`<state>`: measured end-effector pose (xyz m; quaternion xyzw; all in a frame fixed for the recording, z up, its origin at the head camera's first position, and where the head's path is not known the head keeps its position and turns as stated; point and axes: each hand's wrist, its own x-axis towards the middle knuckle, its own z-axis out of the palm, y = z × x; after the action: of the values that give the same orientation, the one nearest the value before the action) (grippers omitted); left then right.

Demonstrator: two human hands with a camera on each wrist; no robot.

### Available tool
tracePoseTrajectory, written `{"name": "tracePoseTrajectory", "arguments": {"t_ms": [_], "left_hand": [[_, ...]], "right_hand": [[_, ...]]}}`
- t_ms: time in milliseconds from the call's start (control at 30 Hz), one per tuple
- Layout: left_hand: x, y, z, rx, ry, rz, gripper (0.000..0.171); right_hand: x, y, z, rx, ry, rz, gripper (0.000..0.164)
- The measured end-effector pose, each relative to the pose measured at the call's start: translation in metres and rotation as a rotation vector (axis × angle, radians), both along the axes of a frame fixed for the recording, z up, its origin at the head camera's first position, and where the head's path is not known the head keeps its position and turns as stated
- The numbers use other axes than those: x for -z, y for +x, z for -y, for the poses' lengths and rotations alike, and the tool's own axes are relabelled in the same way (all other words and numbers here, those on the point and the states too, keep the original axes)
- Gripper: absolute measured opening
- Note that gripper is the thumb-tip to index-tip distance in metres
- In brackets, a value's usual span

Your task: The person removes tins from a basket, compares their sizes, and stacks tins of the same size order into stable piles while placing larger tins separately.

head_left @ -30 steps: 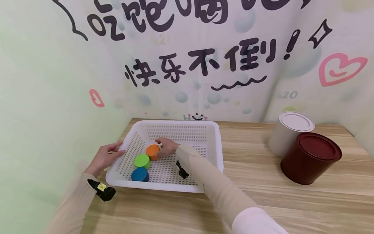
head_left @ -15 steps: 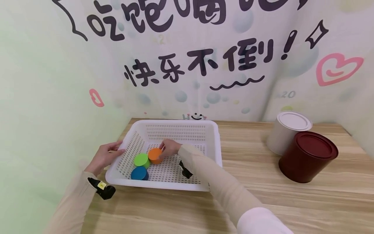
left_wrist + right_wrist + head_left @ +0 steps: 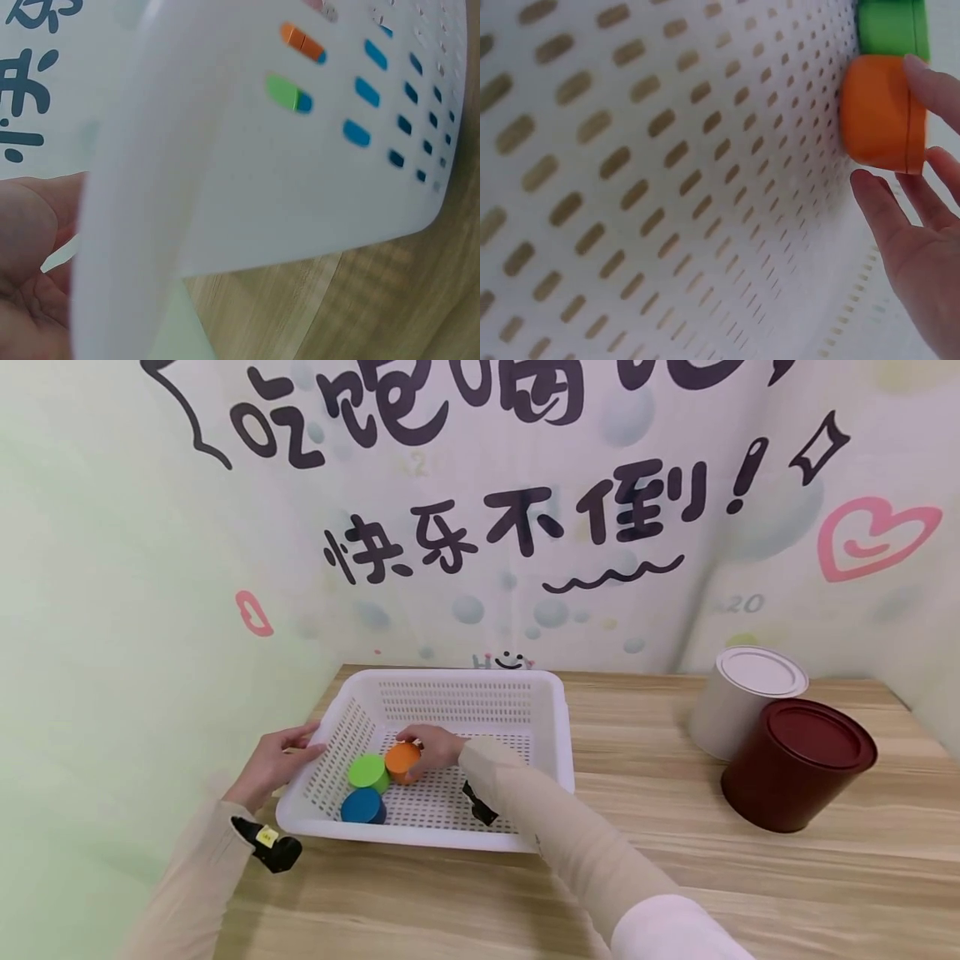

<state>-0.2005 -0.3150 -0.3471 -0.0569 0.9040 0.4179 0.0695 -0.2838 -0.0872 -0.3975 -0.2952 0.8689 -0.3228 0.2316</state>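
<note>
A white perforated plastic basket [image 3: 420, 837] rests on the wood-grain table. My left hand [image 3: 272, 766] grips its left rim, thumb over the top edge; in the left wrist view, the pale basket wall [image 3: 262, 202] covers part of the fingers. Inside the basket, my right hand [image 3: 437, 748] holds an orange round lidded container [image 3: 402, 762] between thumb and fingers. Seen from the right wrist, the thumb lies on the lid side of the orange container [image 3: 877, 112], fingers below. A green round container [image 3: 368, 773] sits directly beside it, and a blue one [image 3: 363, 807] nearer the front.
At the right of the table, a white lidded can [image 3: 738, 702] stands behind a dark red lidded can [image 3: 798, 764]. Behind the table hangs a printed backdrop [image 3: 480, 568] with black lettering. A plain pale wall [image 3: 135, 652] closes off the left side.
The orange container has shifted slightly right and toward the front of the basket, with my right hand at it. My left hand stays on the rim, and the green and blue containers keep their places.
</note>
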Motion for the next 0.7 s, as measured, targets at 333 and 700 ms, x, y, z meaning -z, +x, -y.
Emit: {"name": "tracePoseTrajectory", "arguments": {"t_ms": [333, 700], "left_hand": [[0.001, 0.001, -0.001, 0.014, 0.008, -0.016, 0.06], [0.003, 0.0, 0.0, 0.034, 0.004, -0.034, 0.061]], "right_hand": [[-0.009, 0.0, -0.004, 0.021, -0.041, -0.03, 0.055], [-0.071, 0.007, -0.042, -0.003, -0.209, -0.032, 0.055]]}}
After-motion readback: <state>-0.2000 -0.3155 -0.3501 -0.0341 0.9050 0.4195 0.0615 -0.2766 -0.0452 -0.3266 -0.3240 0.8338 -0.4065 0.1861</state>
